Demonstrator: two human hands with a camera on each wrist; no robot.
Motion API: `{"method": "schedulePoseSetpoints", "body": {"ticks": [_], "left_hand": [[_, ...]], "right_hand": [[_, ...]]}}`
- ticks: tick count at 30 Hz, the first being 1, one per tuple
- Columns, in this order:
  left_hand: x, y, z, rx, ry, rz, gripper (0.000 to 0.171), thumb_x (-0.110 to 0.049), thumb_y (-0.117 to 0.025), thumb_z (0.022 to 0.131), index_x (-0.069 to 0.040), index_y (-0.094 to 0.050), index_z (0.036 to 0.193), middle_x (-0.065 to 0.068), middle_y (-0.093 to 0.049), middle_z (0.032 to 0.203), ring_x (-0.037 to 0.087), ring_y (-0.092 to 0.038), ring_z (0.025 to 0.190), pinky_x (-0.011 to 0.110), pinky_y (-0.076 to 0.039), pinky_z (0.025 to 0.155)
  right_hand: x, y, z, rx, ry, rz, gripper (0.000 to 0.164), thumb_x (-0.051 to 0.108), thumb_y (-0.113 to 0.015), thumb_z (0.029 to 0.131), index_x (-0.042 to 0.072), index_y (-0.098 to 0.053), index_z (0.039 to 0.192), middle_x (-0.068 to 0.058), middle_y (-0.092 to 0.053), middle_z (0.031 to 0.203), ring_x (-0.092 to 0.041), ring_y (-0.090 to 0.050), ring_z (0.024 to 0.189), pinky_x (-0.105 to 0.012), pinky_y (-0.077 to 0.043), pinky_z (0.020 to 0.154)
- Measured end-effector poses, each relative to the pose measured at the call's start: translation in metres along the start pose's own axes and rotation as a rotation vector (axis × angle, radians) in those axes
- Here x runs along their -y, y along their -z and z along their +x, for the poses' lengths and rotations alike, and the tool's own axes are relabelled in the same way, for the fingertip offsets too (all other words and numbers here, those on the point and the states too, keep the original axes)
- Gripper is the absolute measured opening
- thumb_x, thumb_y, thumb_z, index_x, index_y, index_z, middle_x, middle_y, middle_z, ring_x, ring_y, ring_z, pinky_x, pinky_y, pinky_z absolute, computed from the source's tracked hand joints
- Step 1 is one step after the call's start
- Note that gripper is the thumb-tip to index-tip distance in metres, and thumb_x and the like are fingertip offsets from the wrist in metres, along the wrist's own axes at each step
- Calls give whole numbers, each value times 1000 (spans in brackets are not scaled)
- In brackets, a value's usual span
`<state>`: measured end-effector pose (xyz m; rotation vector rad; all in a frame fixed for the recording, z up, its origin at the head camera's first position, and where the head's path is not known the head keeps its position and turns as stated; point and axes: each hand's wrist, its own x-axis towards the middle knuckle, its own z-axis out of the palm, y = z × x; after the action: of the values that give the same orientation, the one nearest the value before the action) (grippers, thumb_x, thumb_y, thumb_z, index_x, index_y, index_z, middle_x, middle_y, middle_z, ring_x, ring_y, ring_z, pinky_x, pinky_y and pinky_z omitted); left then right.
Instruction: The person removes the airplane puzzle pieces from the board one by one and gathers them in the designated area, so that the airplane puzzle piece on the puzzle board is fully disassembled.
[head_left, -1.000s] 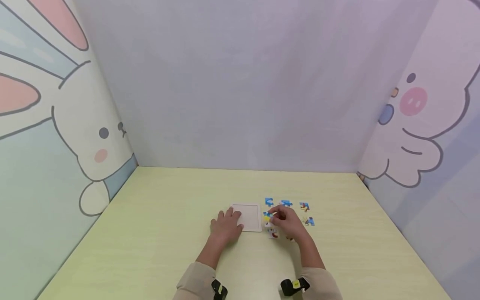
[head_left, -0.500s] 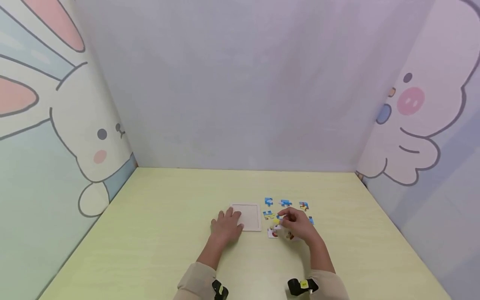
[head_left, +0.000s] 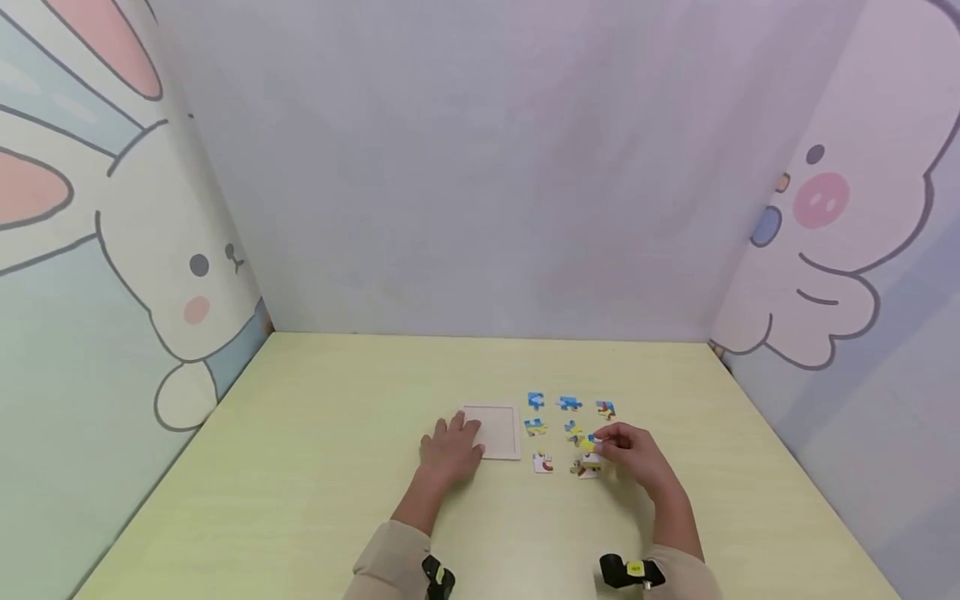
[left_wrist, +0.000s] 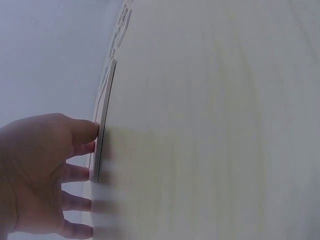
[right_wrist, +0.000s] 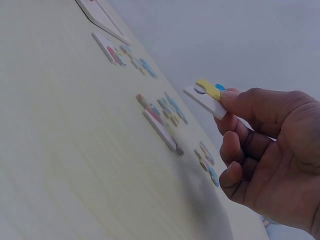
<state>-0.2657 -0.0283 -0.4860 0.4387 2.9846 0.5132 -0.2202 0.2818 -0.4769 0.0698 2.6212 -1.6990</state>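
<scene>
My right hand [head_left: 639, 457] pinches a jigsaw puzzle piece [right_wrist: 206, 99] between thumb and fingertips. The piece is white and yellow with some blue, held above the table. Below it in the head view lie a puzzle piece with red and brown [head_left: 587, 468] and a yellow-and-blue piece [head_left: 573, 432]. On the left, my left hand [head_left: 450, 455] rests with spread fingers on the left edge of a pale square puzzle frame [head_left: 501, 433]. Seen from the left wrist, the thumb touches the side of the frame [left_wrist: 104, 120]. The right hand may hide another piece behind it.
Several loose puzzle pieces lie right of the frame: a blue corner piece [head_left: 536, 401], a blue piece [head_left: 569, 403], a red-and-blue piece [head_left: 606, 410], a blue-and-yellow piece [head_left: 535, 427] and a white-and-red piece [head_left: 542, 463]. Walls enclose the pale table [head_left: 337, 400].
My right hand has moved to the right with the pinched puzzle piece, away from the pieces nearest the frame. The left hand has stayed on the frame.
</scene>
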Motion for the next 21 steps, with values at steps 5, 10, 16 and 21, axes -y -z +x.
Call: {"method": "schedulePoseSetpoints", "body": {"ticks": [5, 10, 16, 21], "left_hand": [[2, 0, 1, 10, 6, -18, 42, -26, -55, 101, -11, -56, 139, 17, -41, 153, 46, -35, 138, 68, -33, 102], [5, -2, 1, 12, 12, -48, 41, -26, -56, 100, -11, -56, 138, 18, -41, 153, 47, -35, 138, 69, -31, 103], [6, -2, 1, 8, 14, -48, 42, -27, -57, 100, -11, -56, 139, 17, -41, 153, 46, -33, 139, 69, -30, 104], [9, 1, 1, 2, 17, -40, 42, -27, -57, 101, -11, -55, 140, 17, -40, 154, 47, -32, 140, 69, -29, 105]], "right_hand": [[-8, 9, -4, -41, -44, -30, 19, 5, -69, 93, -7, -67, 107, -7, -66, 98, -17, -51, 82, -28, -43, 67], [-14, 13, -8, -59, -83, -26, 20, 6, -71, 91, -7, -68, 106, -5, -66, 93, -16, -50, 73, -28, -43, 60], [-16, 16, -9, -66, -92, -84, 18, 6, -70, 92, -7, -69, 105, -4, -67, 89, -16, -52, 74, -29, -45, 62], [-15, 17, -5, -68, -104, -164, 14, 3, -68, 91, -7, -69, 100, -4, -64, 85, -19, -52, 74, -30, -45, 62]]}}
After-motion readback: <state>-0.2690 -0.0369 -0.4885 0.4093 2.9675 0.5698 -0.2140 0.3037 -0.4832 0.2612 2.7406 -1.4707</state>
